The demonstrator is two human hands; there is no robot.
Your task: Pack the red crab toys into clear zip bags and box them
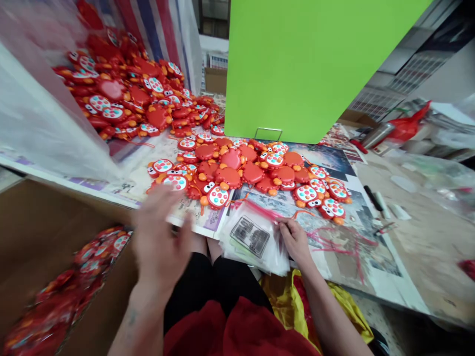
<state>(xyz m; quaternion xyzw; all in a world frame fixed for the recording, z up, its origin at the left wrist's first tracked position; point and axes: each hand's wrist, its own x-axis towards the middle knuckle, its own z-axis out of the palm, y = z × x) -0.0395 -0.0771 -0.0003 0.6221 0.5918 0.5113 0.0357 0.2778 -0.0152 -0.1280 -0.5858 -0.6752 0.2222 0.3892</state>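
Observation:
My left hand (159, 232), smeared by motion, hovers over the table's front edge beside the nearest red crab-shaped toys (176, 182). Its thumb stands apart from the fingers, and nothing shows between them. The thumb and fingertips of my right hand (294, 240) pinch the right end of the pink zip strip on a stack of clear zip bags (256, 235). Black printing marks the top bag, and the stack hangs partly over the table edge above my lap. Just beyond the bags lies a toy (218, 196) with its white, dotted face up.
A large heap of the toys (137, 94) spills from a striped sack at back left. Bagged toys lie in a cardboard box (55, 207) at lower left. A green panel (297, 69) stands behind the toys. Pink strips (345, 242) and a black marker (373, 198) lie right.

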